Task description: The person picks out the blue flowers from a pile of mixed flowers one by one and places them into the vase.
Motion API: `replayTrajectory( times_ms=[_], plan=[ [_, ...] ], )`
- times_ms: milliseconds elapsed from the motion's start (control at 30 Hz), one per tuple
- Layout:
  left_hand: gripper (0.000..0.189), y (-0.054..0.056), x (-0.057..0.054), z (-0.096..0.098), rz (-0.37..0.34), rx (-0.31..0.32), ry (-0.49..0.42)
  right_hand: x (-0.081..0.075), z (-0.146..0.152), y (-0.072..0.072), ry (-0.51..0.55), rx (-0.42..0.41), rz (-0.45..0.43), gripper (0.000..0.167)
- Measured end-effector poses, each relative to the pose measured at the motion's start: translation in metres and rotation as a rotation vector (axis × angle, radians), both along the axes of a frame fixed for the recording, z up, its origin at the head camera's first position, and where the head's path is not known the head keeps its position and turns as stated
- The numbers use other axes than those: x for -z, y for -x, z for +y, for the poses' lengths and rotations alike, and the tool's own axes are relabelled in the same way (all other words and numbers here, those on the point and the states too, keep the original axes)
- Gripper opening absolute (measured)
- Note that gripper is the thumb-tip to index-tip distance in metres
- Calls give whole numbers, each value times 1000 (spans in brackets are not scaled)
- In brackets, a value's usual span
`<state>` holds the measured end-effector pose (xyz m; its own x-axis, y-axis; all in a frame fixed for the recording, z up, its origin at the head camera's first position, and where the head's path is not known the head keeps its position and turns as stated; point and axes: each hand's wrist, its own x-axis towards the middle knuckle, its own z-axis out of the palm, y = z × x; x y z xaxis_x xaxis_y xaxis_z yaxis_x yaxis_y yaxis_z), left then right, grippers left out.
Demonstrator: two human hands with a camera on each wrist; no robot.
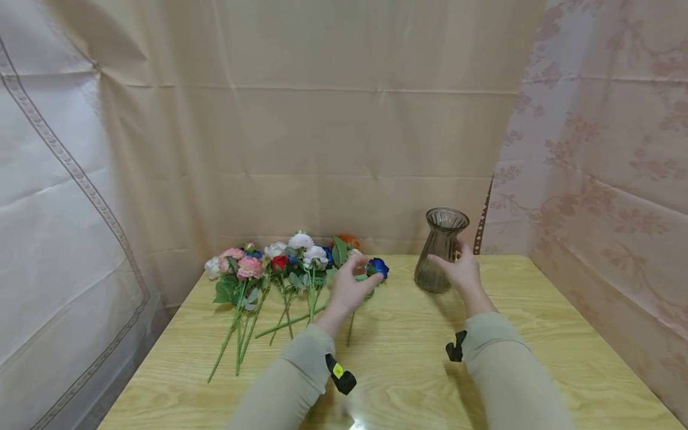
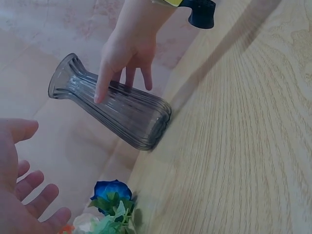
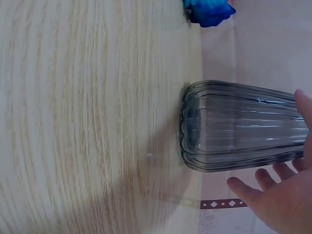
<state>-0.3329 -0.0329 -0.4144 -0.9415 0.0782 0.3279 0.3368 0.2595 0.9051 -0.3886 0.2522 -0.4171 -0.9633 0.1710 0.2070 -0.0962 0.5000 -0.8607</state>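
A ribbed, smoky glass vase (image 1: 442,254) with a flared rim stands upright on the table at the right. My right hand (image 1: 463,275) is at its right side, thumb across the near face and spread fingers beyond it. In the right wrist view those fingers (image 3: 258,192) lie loosely along the vase's side, with a gap showing at several fingertips. My left hand (image 1: 349,289) hovers over the right end of the flowers, thumb and fingers apart with nothing between them. Just beyond its fingertips lies a blue rose (image 1: 378,267), its stem partly hidden by the hand.
Artificial flowers lie along the table's back: pink blooms (image 1: 250,268) at the left, a red rose (image 1: 279,263), white roses (image 1: 315,257) and an orange bloom (image 1: 348,240). Their green stems (image 1: 228,346) point towards the front. A beige curtain (image 1: 344,131) hangs behind the wooden table (image 1: 408,382).
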Motion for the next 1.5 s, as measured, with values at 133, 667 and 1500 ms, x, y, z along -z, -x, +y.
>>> replayTrajectory(
  times_ms=[133, 667, 1500],
  plan=[
    [45, 1, 2, 2, -17, -11, 6, -1, 2, 1, -15, 9, -12, 102],
    [43, 4, 6, 9, -38, -23, 15, -3, 4, 2, -37, 0, -31, 100],
    [44, -1, 1, -9, -31, 19, 44, -9, 7, -6, -78, -88, -51, 105]
  ],
)
